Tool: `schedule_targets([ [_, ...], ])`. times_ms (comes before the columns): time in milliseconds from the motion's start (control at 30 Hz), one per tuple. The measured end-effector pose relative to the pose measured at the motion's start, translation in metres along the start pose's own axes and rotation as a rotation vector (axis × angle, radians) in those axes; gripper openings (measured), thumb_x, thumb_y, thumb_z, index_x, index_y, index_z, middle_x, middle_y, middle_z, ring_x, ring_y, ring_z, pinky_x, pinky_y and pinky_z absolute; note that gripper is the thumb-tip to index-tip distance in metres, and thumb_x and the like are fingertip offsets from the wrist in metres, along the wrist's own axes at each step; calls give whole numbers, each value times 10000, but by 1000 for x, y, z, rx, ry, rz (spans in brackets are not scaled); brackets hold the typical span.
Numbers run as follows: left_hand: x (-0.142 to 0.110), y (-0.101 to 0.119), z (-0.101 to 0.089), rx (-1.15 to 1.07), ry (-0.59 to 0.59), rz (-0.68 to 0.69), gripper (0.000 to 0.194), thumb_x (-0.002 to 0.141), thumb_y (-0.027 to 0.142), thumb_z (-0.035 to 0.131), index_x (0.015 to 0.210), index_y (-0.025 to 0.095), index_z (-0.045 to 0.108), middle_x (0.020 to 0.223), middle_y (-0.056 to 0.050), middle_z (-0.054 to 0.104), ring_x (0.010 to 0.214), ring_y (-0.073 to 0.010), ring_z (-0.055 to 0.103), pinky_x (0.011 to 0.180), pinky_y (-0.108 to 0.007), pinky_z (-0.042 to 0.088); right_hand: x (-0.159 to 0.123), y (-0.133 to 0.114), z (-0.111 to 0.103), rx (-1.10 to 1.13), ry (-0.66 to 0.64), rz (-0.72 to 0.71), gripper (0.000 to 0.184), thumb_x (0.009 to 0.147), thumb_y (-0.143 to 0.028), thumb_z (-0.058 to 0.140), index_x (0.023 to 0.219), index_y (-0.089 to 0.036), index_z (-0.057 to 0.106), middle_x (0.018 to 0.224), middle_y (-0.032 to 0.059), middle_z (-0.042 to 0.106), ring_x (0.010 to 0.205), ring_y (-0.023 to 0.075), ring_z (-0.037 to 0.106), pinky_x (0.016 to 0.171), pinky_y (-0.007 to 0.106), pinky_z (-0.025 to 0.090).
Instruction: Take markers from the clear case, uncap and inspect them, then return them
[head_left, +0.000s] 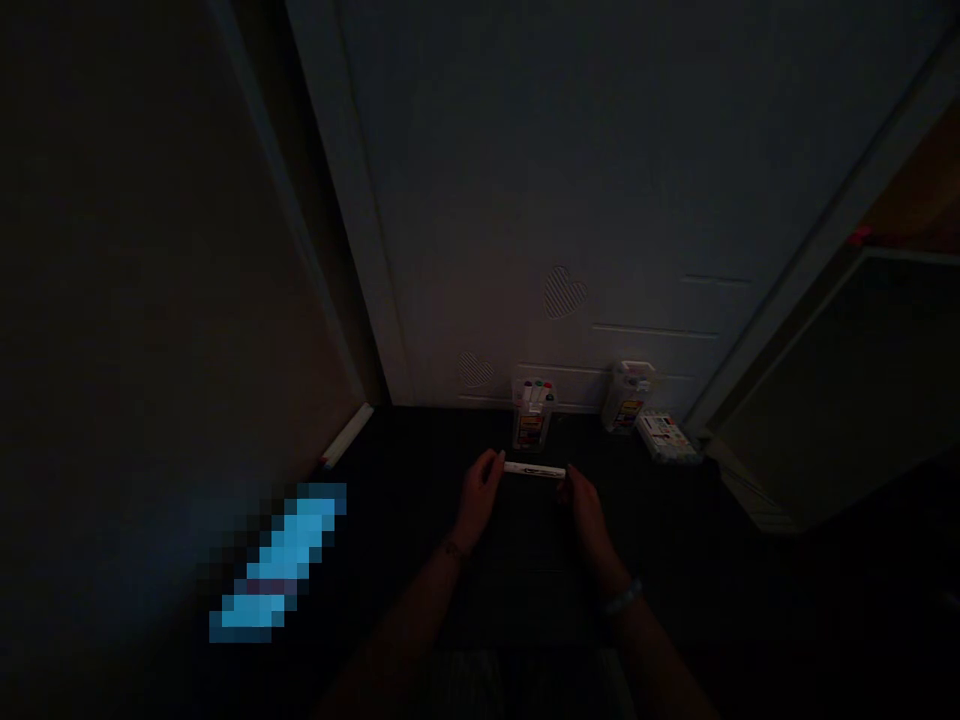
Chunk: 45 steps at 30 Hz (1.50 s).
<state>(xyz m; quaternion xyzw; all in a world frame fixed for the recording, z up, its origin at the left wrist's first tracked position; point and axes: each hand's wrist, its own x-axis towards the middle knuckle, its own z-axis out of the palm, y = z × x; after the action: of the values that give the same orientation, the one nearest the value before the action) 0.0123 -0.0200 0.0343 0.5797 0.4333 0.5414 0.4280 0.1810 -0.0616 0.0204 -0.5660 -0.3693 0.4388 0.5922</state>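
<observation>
The scene is very dark. A white marker pen lies level between my two hands above a dark floor. My left hand pinches its left end with the fingertips. My right hand grips its right end, fingers closed; a pale band sits on that wrist. Just beyond the pen stands a clear pack of markers with coloured caps.
A white door with heart stickers rises ahead. A second marker pack and a flat marker box stand at its foot. A wall is on the left, a framed panel on the right. A blurred blue patch glows at lower left.
</observation>
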Motion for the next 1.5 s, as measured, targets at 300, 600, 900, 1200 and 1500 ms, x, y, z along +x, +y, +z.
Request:
schedule_targets([
  [300, -4, 0, 3, -186, -191, -163, 396, 745, 482, 580, 938, 144, 652, 611, 15, 548, 550, -95, 458, 522, -204, 336, -1, -2, 2, 11, -162, 29, 447, 787, -591, 452, 584, -199, 524, 512, -22, 470, 506, 128, 432, 510, 251, 332],
  [600, -14, 5, 2, 194, -153, 244, 254, 814, 404, 546, 826, 182, 669, 821, -47, 673, 775, -179, 595, 729, -293, 439, -10, -2, 9, -142, 39, -281, 462, 821, -430, 518, 1225, -240, 400, 689, -47, 496, 578, 115, 468, 535, 213, 379],
  [900, -22, 1, 0, 707, -127, 718, 280, 823, 453, 522, 819, 214, 669, 773, -52, 601, 800, -203, 488, 748, -351, 407, -13, 9, 11, -646, -419, -696, 450, 802, -204, 541, 1244, -264, 482, 1124, 43, 607, 995, 185, 575, 863, 318, 445],
  [1200, -21, 12, 6, 648, -233, 647, 174, 836, 326, 546, 950, 211, 613, 1002, -44, 589, 962, -195, 472, 870, -354, 397, -12, 14, 9, -793, -368, -802, 200, 857, -192, 457, 1014, -178, 580, 978, 97, 644, 897, 202, 600, 803, 338, 471],
  [1500, -19, 12, 4, 596, -260, 628, 149, 837, 309, 551, 933, 220, 623, 995, -38, 585, 943, -182, 491, 863, -349, 406, -13, 13, 11, -822, -364, -840, 251, 870, -183, 427, 1088, -169, 550, 1032, 110, 634, 936, 208, 596, 818, 351, 474],
])
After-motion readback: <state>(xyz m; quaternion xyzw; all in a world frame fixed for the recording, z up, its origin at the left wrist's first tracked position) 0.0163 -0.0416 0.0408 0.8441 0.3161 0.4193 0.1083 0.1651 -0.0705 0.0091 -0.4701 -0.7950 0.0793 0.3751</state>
